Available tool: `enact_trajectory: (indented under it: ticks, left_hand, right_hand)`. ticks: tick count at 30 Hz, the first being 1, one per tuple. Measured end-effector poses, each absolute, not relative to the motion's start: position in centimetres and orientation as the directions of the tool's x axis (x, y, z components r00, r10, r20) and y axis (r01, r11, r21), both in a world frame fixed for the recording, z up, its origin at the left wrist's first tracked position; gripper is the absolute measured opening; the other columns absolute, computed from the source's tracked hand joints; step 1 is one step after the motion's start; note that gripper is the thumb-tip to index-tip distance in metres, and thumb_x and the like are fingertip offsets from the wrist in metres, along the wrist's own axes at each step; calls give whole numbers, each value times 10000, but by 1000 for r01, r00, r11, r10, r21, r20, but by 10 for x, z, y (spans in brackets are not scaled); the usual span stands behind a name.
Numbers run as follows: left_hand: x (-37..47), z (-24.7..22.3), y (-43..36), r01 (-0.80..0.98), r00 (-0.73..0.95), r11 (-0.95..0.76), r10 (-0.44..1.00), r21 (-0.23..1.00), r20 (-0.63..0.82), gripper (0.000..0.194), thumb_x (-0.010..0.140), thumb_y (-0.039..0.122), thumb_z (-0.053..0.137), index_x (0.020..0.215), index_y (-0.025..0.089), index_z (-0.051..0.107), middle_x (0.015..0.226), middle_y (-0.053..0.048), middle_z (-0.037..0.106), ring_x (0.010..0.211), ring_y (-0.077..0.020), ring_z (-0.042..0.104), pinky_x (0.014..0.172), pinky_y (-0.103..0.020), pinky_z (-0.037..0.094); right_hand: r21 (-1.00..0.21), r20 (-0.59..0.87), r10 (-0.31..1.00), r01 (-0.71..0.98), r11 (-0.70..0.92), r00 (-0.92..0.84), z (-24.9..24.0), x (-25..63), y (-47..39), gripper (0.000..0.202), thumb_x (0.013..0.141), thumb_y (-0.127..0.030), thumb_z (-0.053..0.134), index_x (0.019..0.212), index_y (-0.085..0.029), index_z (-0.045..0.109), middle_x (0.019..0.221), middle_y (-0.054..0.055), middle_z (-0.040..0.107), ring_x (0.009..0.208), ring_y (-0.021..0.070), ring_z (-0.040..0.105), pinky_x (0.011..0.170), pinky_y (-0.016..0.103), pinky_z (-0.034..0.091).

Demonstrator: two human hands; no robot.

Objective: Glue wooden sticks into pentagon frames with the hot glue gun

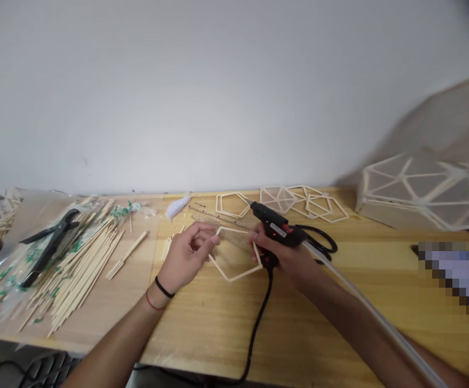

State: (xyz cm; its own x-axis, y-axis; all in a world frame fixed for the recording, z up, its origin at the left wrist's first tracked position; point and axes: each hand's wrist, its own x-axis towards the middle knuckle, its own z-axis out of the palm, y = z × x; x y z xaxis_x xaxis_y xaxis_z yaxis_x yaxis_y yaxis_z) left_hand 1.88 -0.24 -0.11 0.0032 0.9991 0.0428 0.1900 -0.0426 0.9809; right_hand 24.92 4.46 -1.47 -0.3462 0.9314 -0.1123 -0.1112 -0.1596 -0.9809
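Note:
My left hand is closed in a pinch on the upper left corner of a pentagon frame made of thin wooden sticks. The frame is held tilted above the wooden table. In my right hand is a black hot glue gun, its nozzle pointing up and left, past the frame's top edge. A long clear glue stick runs out of its back along my forearm. Fingertips of the right hand also appear to touch the frame's right side. Behind the frame lies a clear ruler, partly covered.
Several pentagon frames lie along the wall. Left are loose wooden sticks, plastic wrappers and a black hand cutter. A large stick-and-sheet structure stands at right. The gun's black cord crosses the table's front edge.

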Motion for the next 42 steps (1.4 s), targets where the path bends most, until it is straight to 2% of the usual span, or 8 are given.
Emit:
enact_trajectory:
  ticks: [5, 11, 16, 20, 24, 30, 36, 42]
  left_hand:
    - [18, 7, -7, 331, 107, -165, 985, 929, 137, 350, 1044, 441, 612, 1176, 160, 776, 978, -104, 788, 678, -135, 655, 624, -251, 515]
    - [16, 10, -7, 302, 262, -270, 946, 914, 193, 357, 972, 436, 750, 1193, 158, 793, 864, -66, 732, 699, -145, 632, 661, -256, 510]
    - [16, 10, -6, 329, 250, -287, 945, 900, 210, 188, 963, 340, 759, 1009, 166, 813, 849, -43, 723, 661, -111, 601, 628, -228, 472]
    - [16, 9, -5, 254, 236, -215, 959, 943, 155, 174, 947, 321, 770, 876, 163, 767, 717, 1, 687, 588, -93, 610, 595, -212, 460]
    - [14, 7, -2, 58, 97, -122, 988, 991, 116, 331, 927, 483, 798, 893, 162, 721, 628, 25, 655, 510, -90, 579, 526, -203, 439]
    - [12, 9, 2, -126, -99, -163, 984, 978, 151, 436, 924, 572, 790, 843, 164, 657, 634, 40, 644, 452, -58, 525, 481, -187, 416]
    - [15, 8, 1, -170, -59, -145, 989, 975, 136, 421, 941, 554, 781, 847, 162, 660, 643, 41, 636, 464, -55, 532, 499, -185, 433]
    - [16, 9, -1, -163, 8, -134, 991, 977, 137, 401, 936, 540, 792, 875, 163, 670, 653, 33, 642, 474, -62, 542, 500, -190, 443]
  right_hand:
    - [-939, -186, 953, -242, -245, -240, -17, 247, 52, 447, 703, -474, 932, 673, -221, 565, 584, -37, 563, 529, 136, 498, 526, 290, 411]
    - [-887, -249, 954, -357, -293, -166, -8, 243, 56, 454, 550, -405, 992, 640, -208, 593, 572, -40, 577, 518, 116, 518, 518, 265, 469]
    - [-861, -283, 941, -382, -334, -185, -3, 242, 56, 488, 480, -421, 1036, 648, -199, 635, 569, -49, 566, 496, 94, 483, 474, 234, 473]
    - [-859, -287, 946, -398, -323, -149, -2, 243, 57, 545, 521, -569, 1011, 631, -200, 627, 615, -35, 581, 508, 101, 511, 485, 244, 497]
    - [-906, -240, 964, -329, -265, -116, -10, 246, 58, 555, 569, -644, 977, 686, -196, 671, 676, -20, 610, 544, 125, 580, 507, 257, 506]
    - [-978, -114, 949, -136, -159, -295, -27, 254, 50, 469, 812, -641, 836, 754, -198, 691, 704, 15, 632, 623, 165, 601, 562, 292, 493]
    - [-996, -29, 917, 87, 7, -397, -20, 260, 38, 412, 875, -614, 775, 877, -204, 739, 762, 36, 669, 705, 194, 624, 641, 310, 520]
    - [-963, 70, 893, 203, 176, -444, -4, 255, 32, 346, 882, -548, 750, 793, -225, 664, 684, 6, 576, 624, 175, 541, 550, 290, 454]
